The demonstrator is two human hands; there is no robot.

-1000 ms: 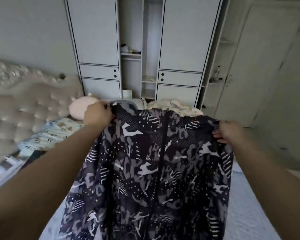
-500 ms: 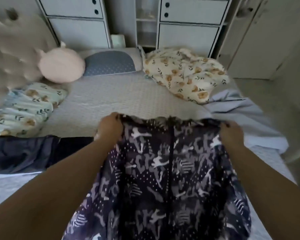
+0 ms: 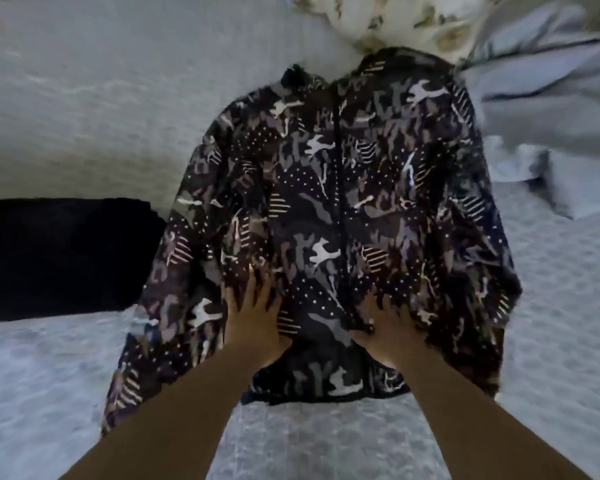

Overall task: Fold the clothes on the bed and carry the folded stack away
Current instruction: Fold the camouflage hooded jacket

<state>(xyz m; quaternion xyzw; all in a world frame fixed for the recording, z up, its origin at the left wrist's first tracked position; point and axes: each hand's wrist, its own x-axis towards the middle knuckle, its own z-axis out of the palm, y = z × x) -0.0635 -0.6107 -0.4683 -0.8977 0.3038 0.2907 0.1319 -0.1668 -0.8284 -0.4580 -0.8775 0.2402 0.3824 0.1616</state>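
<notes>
Head view: our left hand (image 3: 253, 323) and right hand (image 3: 388, 327) press flat, fingers spread, on the patterned jacket (image 3: 326, 202); slick fabric could bunch, sleeves folding crooked on the bed (image 3: 66, 116).

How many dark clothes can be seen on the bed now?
2. The patterned jacket lies spread flat in the middle, under both hands. A plain black garment lies at the left edge, beside it. More may lie outside the view.
</notes>
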